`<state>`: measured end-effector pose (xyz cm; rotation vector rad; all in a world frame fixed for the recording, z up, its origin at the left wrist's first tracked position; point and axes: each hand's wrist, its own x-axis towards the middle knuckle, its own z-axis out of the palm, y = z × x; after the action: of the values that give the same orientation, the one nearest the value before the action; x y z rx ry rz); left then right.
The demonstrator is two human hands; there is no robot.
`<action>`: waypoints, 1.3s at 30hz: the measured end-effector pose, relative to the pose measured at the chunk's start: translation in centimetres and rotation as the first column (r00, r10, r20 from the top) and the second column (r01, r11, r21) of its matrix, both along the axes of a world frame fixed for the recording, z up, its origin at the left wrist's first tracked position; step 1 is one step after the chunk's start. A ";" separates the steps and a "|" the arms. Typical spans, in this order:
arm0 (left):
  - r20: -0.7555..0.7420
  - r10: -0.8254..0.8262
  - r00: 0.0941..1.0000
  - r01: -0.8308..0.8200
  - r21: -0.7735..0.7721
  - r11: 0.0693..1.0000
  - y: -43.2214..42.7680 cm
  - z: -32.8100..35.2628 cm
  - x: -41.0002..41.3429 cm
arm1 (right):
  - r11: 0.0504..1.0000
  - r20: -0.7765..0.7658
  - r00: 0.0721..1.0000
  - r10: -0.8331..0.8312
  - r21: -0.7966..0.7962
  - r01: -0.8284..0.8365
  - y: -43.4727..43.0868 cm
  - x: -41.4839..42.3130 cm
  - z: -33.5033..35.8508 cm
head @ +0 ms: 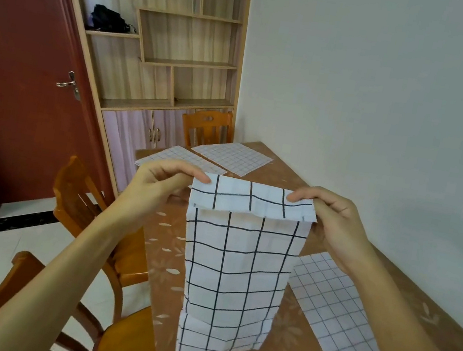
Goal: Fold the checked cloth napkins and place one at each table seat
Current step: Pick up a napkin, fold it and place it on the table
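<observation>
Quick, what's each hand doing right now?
Left hand: closed, pinching the checked napkin's top left corner.
Right hand: closed, pinching its top right corner.

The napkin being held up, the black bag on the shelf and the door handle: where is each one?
held napkin (233,283), head view, middle of the hanging panel
black bag (108,19), head view, centre of the bag
door handle (66,83), head view, on the metal lever
</observation>
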<state>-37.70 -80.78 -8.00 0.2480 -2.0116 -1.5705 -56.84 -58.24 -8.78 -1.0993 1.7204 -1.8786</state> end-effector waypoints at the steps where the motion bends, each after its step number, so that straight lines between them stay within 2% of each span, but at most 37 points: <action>1: 0.002 0.013 1.000 -0.013 -0.003 1.000 0.2 0.0 -0.1 | 1.000 0.007 1.000 0.009 -0.004 -0.009 0.0 0.0 0.0; 6: -0.007 0.054 0.999 -0.053 0.085 0.995 0.4 0.0 -0.3 | 0.998 0.079 0.995 0.068 -0.021 -0.066 -0.1 -0.4 -0.2; 9: -0.019 0.061 0.998 -0.060 0.006 0.998 0.6 0.3 0.0 | 0.998 0.084 0.994 0.063 -0.006 -0.062 0.0 -0.5 -0.3; 11: -0.014 0.050 0.999 -0.050 -0.057 0.997 0.6 0.3 0.3 | 0.999 0.020 1.000 0.020 0.031 -0.020 0.2 -0.3 -0.4; 18: -0.069 0.015 0.998 -0.019 -0.052 0.998 0.7 0.6 0.6 | 0.981 -0.012 0.999 0.044 0.191 -0.040 0.1 0.8 -1.0; 23: -0.070 0.015 0.997 -0.026 -0.161 0.987 0.6 0.8 1.2 | 0.994 -0.018 1.000 0.003 0.111 -0.001 0.2 1.2 -1.1; 25: -0.036 -0.024 0.999 0.019 -0.134 0.991 0.3 0.6 1.4 | 0.996 -0.020 1.000 -0.022 0.083 0.024 0.2 1.1 -1.2; 28: 0.091 -0.067 0.994 0.074 -0.077 0.994 0.2 0.1 1.6 | 0.999 -0.019 0.999 -0.025 0.044 0.026 0.1 1.1 -1.1; 31: 0.159 -0.037 0.987 0.057 -0.129 0.990 0.1 -0.6 1.4 | 0.999 -0.070 0.998 -0.001 0.049 0.004 0.1 1.3 -0.9; 35: 0.192 -0.017 0.981 0.055 -0.196 0.979 -0.3 -0.6 1.4 | 0.994 -0.237 0.971 0.041 0.106 -0.016 0.4 1.1 -0.5; 39: 0.154 -0.044 0.987 0.073 -0.191 0.979 -0.6 0.2 2.1 | 0.999 -0.266 0.964 -0.001 0.048 0.014 0.9 0.7 0.0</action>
<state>-35.62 -81.41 -7.81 0.2368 -2.2919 -1.4109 -56.10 -57.35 -8.78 -1.3795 1.9036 -1.7468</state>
